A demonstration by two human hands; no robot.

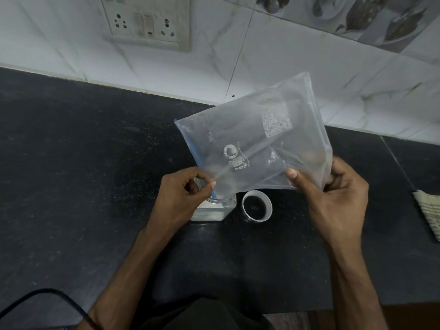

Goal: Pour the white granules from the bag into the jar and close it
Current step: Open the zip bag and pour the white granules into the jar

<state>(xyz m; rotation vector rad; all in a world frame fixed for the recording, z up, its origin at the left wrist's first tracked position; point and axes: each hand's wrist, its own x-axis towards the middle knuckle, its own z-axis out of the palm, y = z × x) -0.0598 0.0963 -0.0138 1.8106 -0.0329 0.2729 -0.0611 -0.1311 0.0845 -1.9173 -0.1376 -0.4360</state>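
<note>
- A dark speckled worktop [71,163] runs along a white tiled wall [262,67] with a socket panel [145,20]. A folded cloth [428,210] lies at the right edge and a black cable [47,296] crosses the near left corner.
- The clear bag [257,144] is held up off the worktop, tilted so that its blue-edged mouth corner dips to the jar [214,211] below.
- The left hand [181,194] pinches that lower corner between thumb and fingertips, right over the jar's opening.
- The right hand [338,198] grips the raised far end, thumb on the front and fingers curled behind.
- The bag looks almost empty: thin, limp film, likely very light and slippery. It is best held at corners and seams, with the raised end shaken to free any clinging grains.
- The square-sided jar stands on the worktop with white granules [207,214] in its base. It seems rigid and steadied by its load.
- The lid [257,206] lies hollow side up just beside the jar. It is small and stiff, and best taken by its rim.
</note>
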